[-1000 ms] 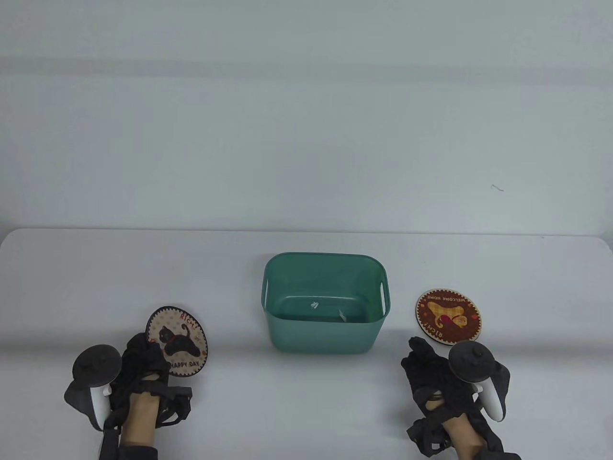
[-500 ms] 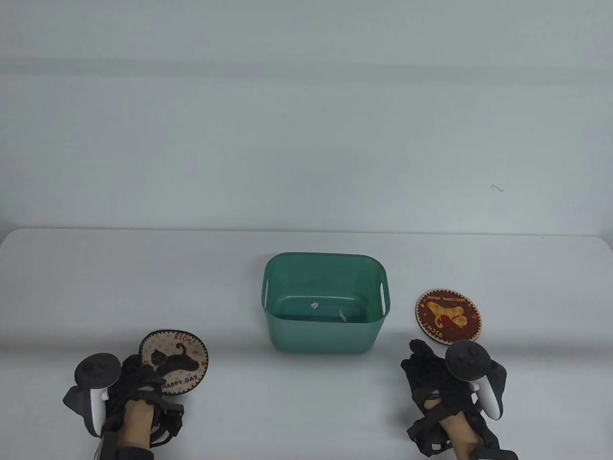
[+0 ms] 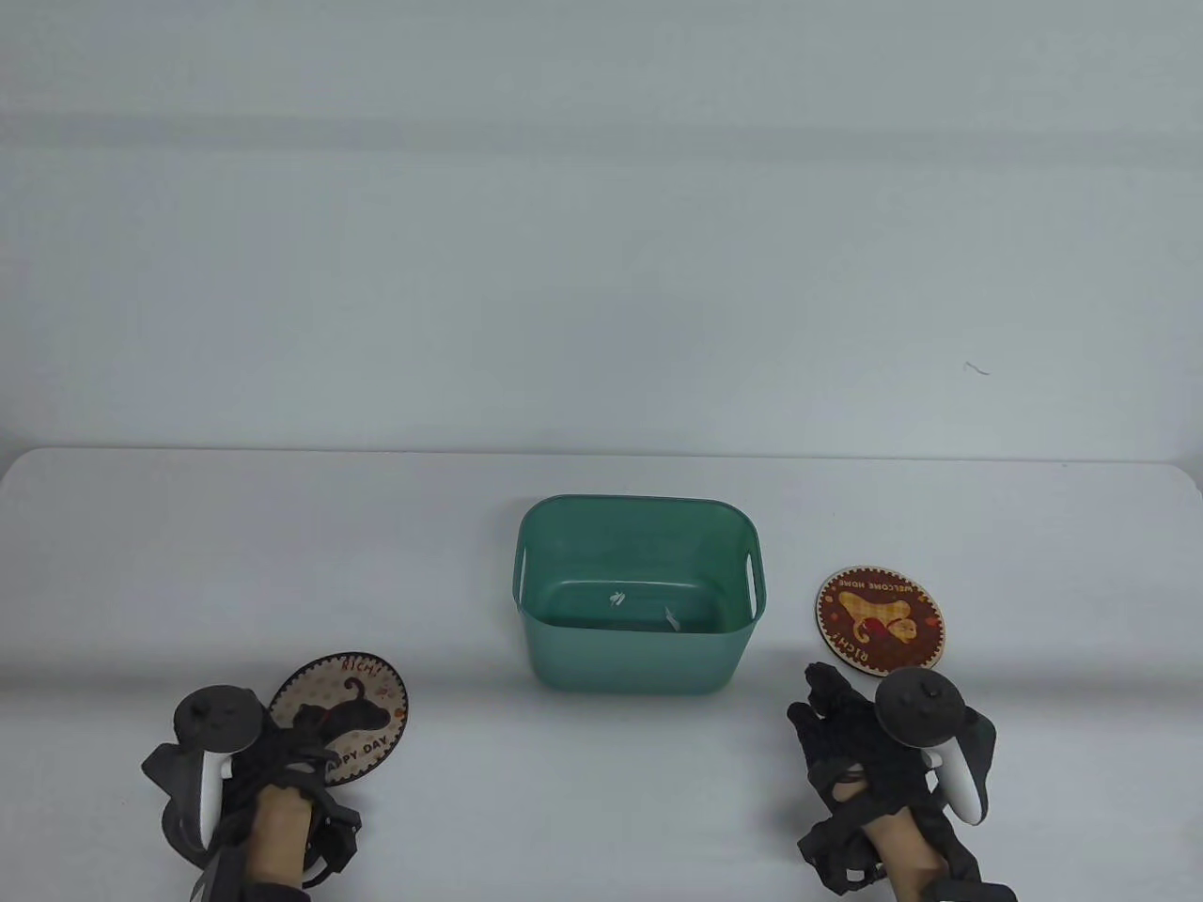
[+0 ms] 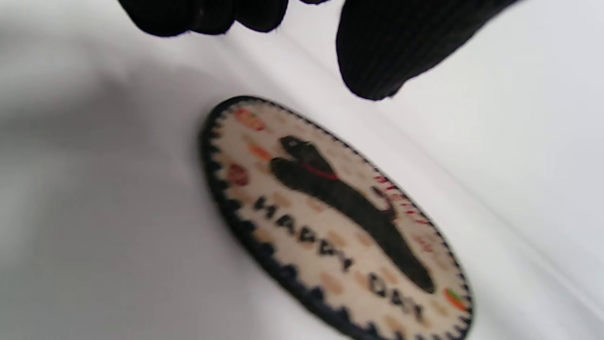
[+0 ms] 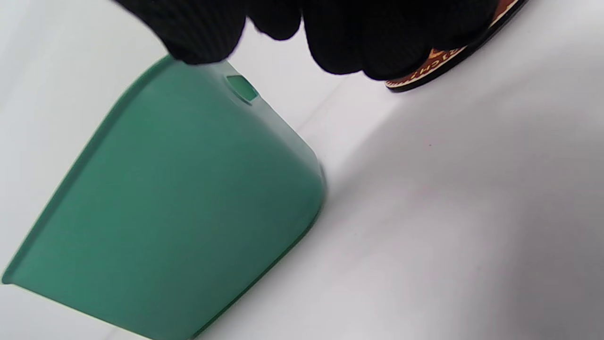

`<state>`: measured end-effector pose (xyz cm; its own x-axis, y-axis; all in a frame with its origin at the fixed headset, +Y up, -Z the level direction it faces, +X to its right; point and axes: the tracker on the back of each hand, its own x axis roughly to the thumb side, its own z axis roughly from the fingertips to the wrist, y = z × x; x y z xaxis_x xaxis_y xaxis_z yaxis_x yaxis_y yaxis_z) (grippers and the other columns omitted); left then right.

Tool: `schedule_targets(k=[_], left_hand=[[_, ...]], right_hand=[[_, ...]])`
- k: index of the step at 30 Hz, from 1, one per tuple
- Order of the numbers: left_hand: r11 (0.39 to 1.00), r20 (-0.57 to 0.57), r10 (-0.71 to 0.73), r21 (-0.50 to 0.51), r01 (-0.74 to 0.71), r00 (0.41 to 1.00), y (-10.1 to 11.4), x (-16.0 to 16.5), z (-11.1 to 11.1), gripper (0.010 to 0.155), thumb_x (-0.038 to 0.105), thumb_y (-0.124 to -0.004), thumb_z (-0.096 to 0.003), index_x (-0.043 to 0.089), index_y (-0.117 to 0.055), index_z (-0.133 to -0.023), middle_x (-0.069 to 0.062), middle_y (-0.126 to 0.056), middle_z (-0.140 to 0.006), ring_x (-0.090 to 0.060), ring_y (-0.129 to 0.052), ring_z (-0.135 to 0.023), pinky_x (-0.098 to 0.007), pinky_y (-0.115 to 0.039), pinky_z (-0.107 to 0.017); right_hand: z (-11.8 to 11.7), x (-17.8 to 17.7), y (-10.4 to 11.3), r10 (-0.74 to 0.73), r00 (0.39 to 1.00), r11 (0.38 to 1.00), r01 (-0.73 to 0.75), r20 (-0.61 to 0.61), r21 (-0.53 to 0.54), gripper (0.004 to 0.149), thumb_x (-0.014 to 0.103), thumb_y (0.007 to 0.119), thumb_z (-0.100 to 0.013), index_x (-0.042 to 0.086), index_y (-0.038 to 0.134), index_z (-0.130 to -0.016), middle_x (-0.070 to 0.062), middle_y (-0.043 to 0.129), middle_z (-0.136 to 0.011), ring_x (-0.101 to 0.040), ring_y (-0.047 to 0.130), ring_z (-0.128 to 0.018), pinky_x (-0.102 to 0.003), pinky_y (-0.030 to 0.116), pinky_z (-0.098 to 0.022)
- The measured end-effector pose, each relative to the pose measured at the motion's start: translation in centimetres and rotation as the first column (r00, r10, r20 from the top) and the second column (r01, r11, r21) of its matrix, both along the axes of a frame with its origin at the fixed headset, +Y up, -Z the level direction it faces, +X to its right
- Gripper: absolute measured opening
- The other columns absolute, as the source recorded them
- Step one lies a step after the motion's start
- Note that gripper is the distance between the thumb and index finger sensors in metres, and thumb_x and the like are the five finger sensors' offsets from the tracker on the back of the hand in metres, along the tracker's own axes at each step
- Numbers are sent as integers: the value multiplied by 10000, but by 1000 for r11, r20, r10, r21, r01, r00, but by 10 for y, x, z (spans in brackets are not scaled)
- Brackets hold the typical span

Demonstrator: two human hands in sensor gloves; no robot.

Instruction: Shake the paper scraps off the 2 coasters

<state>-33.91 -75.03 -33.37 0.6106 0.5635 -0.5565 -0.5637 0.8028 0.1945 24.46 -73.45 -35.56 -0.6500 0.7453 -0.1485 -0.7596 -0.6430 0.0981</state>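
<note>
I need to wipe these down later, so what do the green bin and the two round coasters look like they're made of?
Green bin: probably moulded plastic, smooth and slightly glossy, with rounded corners and cut-out handles. Cat coaster and brown coaster: thin, stiff discs with matte printed faces and dark edges, possibly wood or fibreboard; the pictures cannot settle which.

Black knit gloves (image 3: 851,742), black-and-white trackers (image 3: 926,728), seemingly dark sleeves.

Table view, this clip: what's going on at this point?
A person in black sensor gloves works at a white table with a green bin in the middle. A few paper scraps lie in the bin. The cat coaster lies flat on the table, with the left hand just above its near edge, fingers off it. The brown coaster lies right of the bin; the right hand hovers before it, holding nothing.
</note>
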Motion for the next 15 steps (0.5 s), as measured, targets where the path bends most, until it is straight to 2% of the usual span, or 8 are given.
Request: schedule_targets(k=[4,8,12,15], left_hand=[[998,113,-7,71,-1,994,17,21,-7,764,342,-838,-458,163,-346,-1013,-170,-386,-1021,-469,-489,-929,-522,-603,-632],[987,252,-41,160,0,967,33,56,-12,771,356,-848,-456,174,-351,-1016,-159,-385,-1028,-459,-507,-932,-516,-612,-633],[976,373,-80,216,-2,924,38,93,-13,777,394,-846,-458,180,-354,-1020,-155,-374,-1034,-458,-509,-934,-515,-613,-636],[968,456,-102,250,-17,884,37,121,-11,758,458,-792,-472,186,-350,-1025,-154,-355,-1042,-461,-503,-937,-522,-608,-639]], right_hand=[[0,0,1,-11,1000,1000,11,11,14,593,399,686,-463,228,404,-956,-116,533,-975,-327,647,-818,-488,560,-615],[0,-1,-2,-12,1000,1000,12,16,20,593,398,687,-462,228,406,-955,-117,522,-979,-329,635,-826,-489,554,-619],[1,-3,-3,-4,1000,1000,3,16,25,592,399,686,-462,230,403,-955,-114,513,-982,-329,621,-838,-491,545,-627],[2,-6,-4,7,1000,999,-8,22,34,593,401,686,-461,229,404,-954,-114,512,-982,-333,614,-845,-494,540,-632]])
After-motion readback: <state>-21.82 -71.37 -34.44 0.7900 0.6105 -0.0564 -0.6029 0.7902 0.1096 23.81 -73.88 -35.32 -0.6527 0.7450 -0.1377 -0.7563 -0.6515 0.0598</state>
